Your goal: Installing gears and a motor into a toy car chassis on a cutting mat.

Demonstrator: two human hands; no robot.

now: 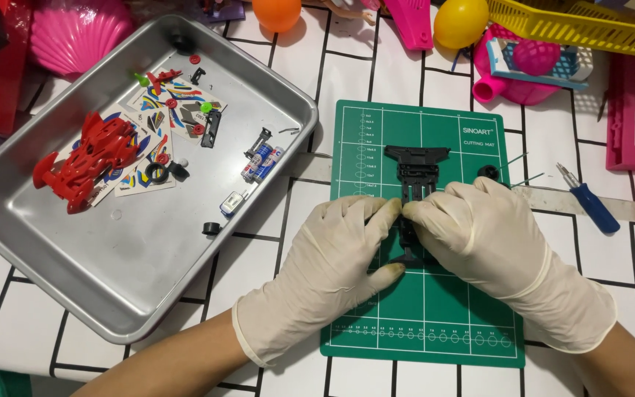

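- Left hand (pixel 332 254), in a cream latex glove: fingers curled, thumb and fingertips pinching the near part of the black toy car chassis (pixel 414 176).
- Right hand (pixel 479 235), gloved alike: fingers closed on the same chassis from the other side.
- Chassis lies on the green cutting mat (pixel 442 309), its far end exposed.
- Metal tray (pixel 112 265) to the left holds a red car body shell (pixel 86 162), sticker sheets and small parts.
- Blue-handled screwdriver (pixel 589 200) lies right of the mat.

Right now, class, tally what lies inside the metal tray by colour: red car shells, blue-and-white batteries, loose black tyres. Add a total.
Red car shell: 1
Blue-and-white batteries: 2
Loose black tyres: 2
Total: 5, all in the metal tray.
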